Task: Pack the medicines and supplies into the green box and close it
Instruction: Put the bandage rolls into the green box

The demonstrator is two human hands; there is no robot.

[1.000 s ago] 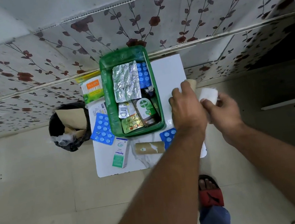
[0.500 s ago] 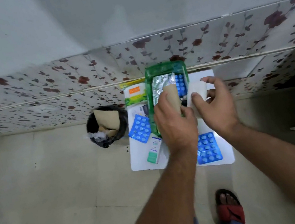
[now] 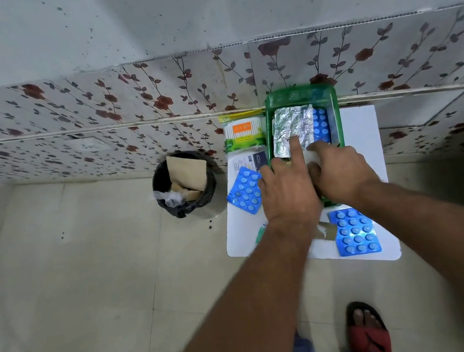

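Note:
The green box point(image 3: 300, 96) stands open at the back of a white table point(image 3: 362, 138), with a silver foil strip point(image 3: 293, 127) and a blue blister pack point(image 3: 321, 127) in its far half. Both hands are down in its near half. My left hand point(image 3: 288, 189) covers a brown roll point(image 3: 285, 164), of which only a sliver shows, and its index finger lies stretched over the foil. My right hand point(image 3: 342, 174) grips a white roll point(image 3: 312, 156) beside it. The box's other contents are hidden under the hands.
On the table lie a blue blister pack point(image 3: 245, 190) at left, another point(image 3: 355, 230) at front, a brown roll point(image 3: 325, 229), a cotton-bud pack point(image 3: 243, 134) and a white carton point(image 3: 252, 160). A black bin point(image 3: 184, 183) stands left; my sandalled foot point(image 3: 366, 328) is below.
Both hands carried the rolls from the table's right side over the box and lowered them into its near half. The camera shifted, so the table now sits further right.

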